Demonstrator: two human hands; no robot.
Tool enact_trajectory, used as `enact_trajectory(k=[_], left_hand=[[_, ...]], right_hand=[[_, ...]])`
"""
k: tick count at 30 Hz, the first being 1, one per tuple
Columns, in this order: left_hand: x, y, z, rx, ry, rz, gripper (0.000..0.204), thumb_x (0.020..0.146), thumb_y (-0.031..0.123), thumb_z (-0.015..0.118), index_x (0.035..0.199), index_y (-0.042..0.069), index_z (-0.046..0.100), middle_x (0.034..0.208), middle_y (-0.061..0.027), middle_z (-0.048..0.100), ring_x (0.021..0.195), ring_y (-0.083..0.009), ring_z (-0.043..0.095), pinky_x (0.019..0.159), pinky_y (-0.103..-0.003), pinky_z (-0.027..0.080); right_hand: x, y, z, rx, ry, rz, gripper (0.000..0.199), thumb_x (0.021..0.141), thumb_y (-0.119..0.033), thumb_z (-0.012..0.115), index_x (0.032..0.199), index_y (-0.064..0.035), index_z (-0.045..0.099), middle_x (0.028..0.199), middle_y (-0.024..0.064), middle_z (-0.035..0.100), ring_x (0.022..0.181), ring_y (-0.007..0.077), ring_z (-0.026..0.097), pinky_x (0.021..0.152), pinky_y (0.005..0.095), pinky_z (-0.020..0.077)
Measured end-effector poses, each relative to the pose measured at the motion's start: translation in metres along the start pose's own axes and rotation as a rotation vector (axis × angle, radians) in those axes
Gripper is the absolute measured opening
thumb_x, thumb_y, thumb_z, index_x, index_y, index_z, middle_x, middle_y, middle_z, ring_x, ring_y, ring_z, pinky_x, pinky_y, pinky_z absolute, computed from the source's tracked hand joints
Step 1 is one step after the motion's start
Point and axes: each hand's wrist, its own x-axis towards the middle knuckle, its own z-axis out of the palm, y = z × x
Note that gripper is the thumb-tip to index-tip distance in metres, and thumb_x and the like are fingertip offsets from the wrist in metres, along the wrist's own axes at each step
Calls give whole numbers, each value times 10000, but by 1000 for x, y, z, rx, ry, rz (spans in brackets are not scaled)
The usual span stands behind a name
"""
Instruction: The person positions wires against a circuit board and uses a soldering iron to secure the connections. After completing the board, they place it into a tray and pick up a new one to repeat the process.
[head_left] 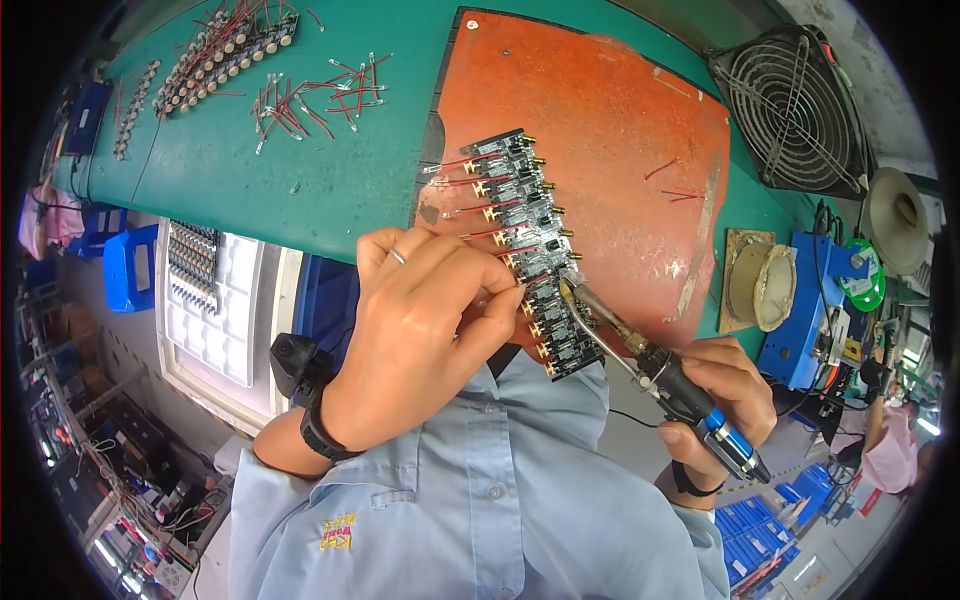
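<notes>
Circuit boards [530,250]: row of small black boards with gold connectors, laid edge to edge in a strip on the orange mat [620,150], near edge of strip almost at the person's chest.
Why in a row: judged so one joint after another comes under the iron without re-setting each board.
Red wires [470,185]: short leads stick out from the left side of the upper boards; lower boards look bare of them.
Left hand [420,330]: fingers curled, tips pinched together at the strip's left edge, probably pinching a wire end; wire itself hidden by the fingers. Hand rests over the mat's lower left, steadying the spot.
Right hand [715,395]: wrapped tight round the soldering iron [640,355] handle, pen-like grip low on the right.
Iron tip: angled up-left, touching or just beside a board in the lower half of the strip, right next to the left fingertips.
Boards vs hands: between the two hands, left hand overlapping, right hand apart.
Mat: judged heat guard for the green tabletop [250,190].
Spare wires [320,100]: loose pile on tabletop, well apart.
Fan [790,110]: top right.
Iron stand with sponge [765,285]: right of mat.
</notes>
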Motion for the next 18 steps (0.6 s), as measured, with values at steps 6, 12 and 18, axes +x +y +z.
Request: enact_trajectory(k=[6, 12, 18], left_hand=[[0, 3, -2, -18, -28, -44, 139, 714, 33, 740, 740, 75, 610, 728, -20, 594, 726, -209, 520, 767, -318, 336], [0, 2, -2, -17, -29, -50, 142, 713, 32, 741, 738, 75, 608, 720, -19, 590, 721, -208, 517, 761, -319, 334], [0, 3, -2, -17, -26, -45, 142, 712, 31, 739, 736, 76, 607, 712, -17, 584, 709, -204, 514, 755, -317, 334]], right_hand=[[3, 0, 1, -2, -27, 1, 469, 631, -248, 864, 939, 43, 663, 867, 201, 672, 770, 292, 656, 668, 347, 509], [7, 0, -2, -2, -62, 2, 468, 614, -234, 868, 936, 43, 671, 879, 198, 676, 774, 297, 659, 674, 349, 511], [18, -1, -11, -37, -167, -23, 521, 610, -294, 849, 937, 58, 645, 837, 191, 649, 783, 308, 635, 692, 379, 465]])
